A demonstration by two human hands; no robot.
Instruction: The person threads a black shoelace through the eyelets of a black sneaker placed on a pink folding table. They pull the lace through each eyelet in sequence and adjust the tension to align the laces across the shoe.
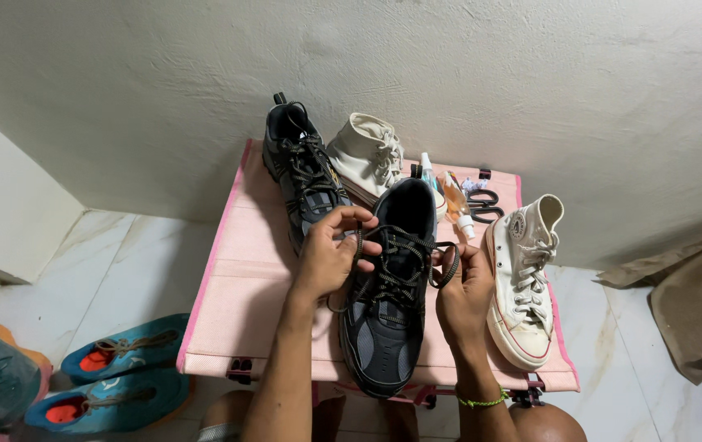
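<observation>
A black and grey sneaker point(383, 327) lies on the pink folding table point(240, 270), toe toward me. My left hand point(328, 255) pinches a speckled dark lace point(392, 274) at the shoe's left side. My right hand point(464, 290) holds a loop of the same lace on the right side. A matching second black sneaker point(297, 176) rests farther back on the left.
Two cream high-top shoes sit on the table, one at the back point(367, 155) and one on the right point(523, 282). Small spray bottles point(455, 205) and scissors point(486, 205) lie behind. Teal sneakers point(113, 376) rest on the tiled floor at left. A white wall stands close behind.
</observation>
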